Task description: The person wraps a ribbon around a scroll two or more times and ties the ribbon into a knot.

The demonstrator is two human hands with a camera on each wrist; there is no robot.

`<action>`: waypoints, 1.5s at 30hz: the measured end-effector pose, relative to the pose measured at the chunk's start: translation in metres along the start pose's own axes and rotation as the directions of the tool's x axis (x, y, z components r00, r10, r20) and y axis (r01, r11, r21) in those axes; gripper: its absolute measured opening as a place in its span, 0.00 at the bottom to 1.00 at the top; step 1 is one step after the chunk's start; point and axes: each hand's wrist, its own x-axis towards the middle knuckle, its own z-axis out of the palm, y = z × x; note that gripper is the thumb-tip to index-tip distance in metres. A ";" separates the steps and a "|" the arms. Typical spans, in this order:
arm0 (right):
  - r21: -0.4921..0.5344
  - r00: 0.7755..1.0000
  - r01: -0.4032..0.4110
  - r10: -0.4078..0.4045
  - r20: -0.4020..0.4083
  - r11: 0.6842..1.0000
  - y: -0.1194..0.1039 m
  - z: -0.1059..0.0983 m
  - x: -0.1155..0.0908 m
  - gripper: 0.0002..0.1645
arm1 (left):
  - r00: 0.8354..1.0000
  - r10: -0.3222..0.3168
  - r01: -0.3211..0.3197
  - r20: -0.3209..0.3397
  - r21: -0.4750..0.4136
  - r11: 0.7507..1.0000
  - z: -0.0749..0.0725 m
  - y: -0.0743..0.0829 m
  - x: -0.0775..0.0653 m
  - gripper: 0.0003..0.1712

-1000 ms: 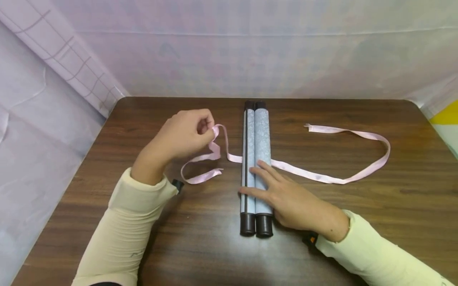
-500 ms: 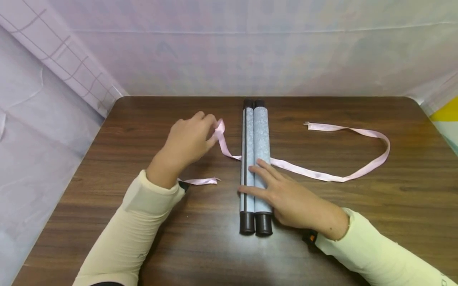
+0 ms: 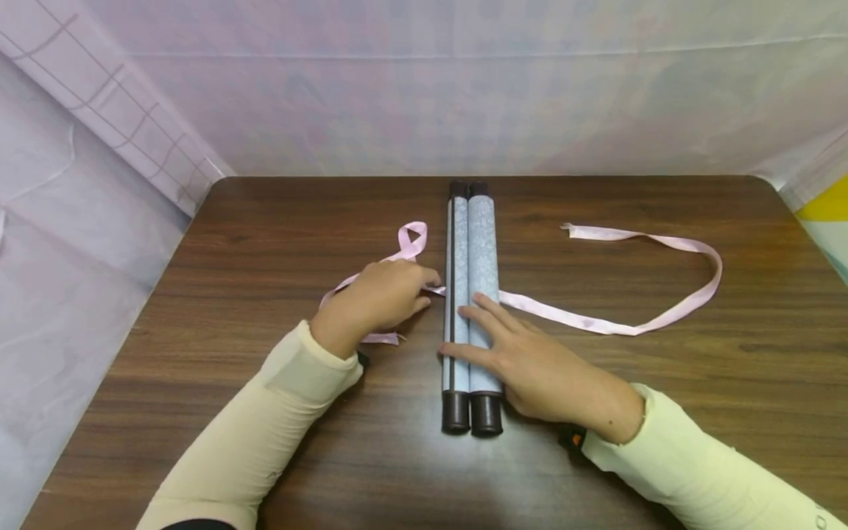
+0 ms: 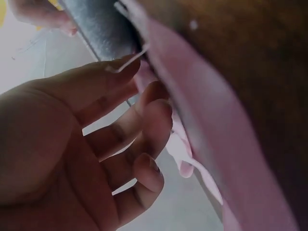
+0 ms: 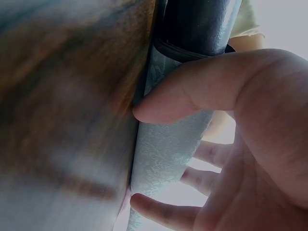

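Note:
A scroll with two parallel grey-blue patterned rolls (image 3: 482,243) and dark end caps lies lengthwise on the wooden table. A pink ribbon (image 3: 570,315) passes under it and comes out on both sides. My right hand (image 3: 539,364) rests across the near half of the scroll, fingers spread and thumb reaching over to its left edge. My left hand (image 3: 377,298) is low over the ribbon's left part, thumb and fingertips around the stretch beside the scroll with a gap between them. In the left wrist view, the ribbon (image 4: 202,91) runs past loosely bent fingers (image 4: 156,120).
The brown table (image 3: 265,221) has a pale sheet (image 3: 464,103) hanging behind it. The ribbon's right end curves back toward the far side in a wide arc. A small ribbon loop stands just beyond my left hand. Something yellow (image 3: 828,202) shows at the far right.
My left hand let go of the lifted ribbon part, leaving a loop on the table, and moved nearer and right, close to the scroll. The right hand stayed on the scroll.

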 end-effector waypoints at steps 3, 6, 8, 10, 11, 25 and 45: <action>0.000 1.000 -0.003 0.003 0.000 1.000 0.000 -0.001 0.000 0.55 | 1.000 0.002 -0.002 -0.016 0.006 1.000 0.002 0.000 0.002 0.10; -0.001 1.000 -0.001 0.001 0.001 1.000 -0.001 -0.001 0.000 0.55 | 1.000 -0.008 0.008 -0.026 -0.002 1.000 0.002 0.000 0.002 0.06; -0.001 1.000 0.003 -0.003 -0.001 1.000 -0.001 -0.001 0.000 0.54 | 0.999 -0.019 0.019 -0.034 -0.009 1.000 0.002 0.000 0.001 0.03; -0.001 1.000 0.006 -0.006 -0.001 1.000 -0.001 0.000 0.000 0.54 | 0.999 -0.026 0.026 -0.046 -0.018 1.000 0.002 0.000 0.001 0.04; -0.001 1.000 0.006 -0.006 -0.001 1.000 -0.001 0.000 0.000 0.54 | 0.998 -0.028 0.027 -0.057 -0.018 0.999 0.002 0.001 0.002 0.06; 0.002 1.000 0.011 -0.011 -0.003 1.000 0.000 0.001 0.000 0.56 | 0.994 -0.037 0.031 -0.103 -0.067 0.997 -0.016 -0.003 -0.004 0.08; 0.002 1.000 0.025 -0.025 -0.015 1.000 0.000 0.002 0.000 0.55 | 0.968 -0.155 0.140 -0.198 -0.089 0.986 -0.051 -0.019 -0.025 0.08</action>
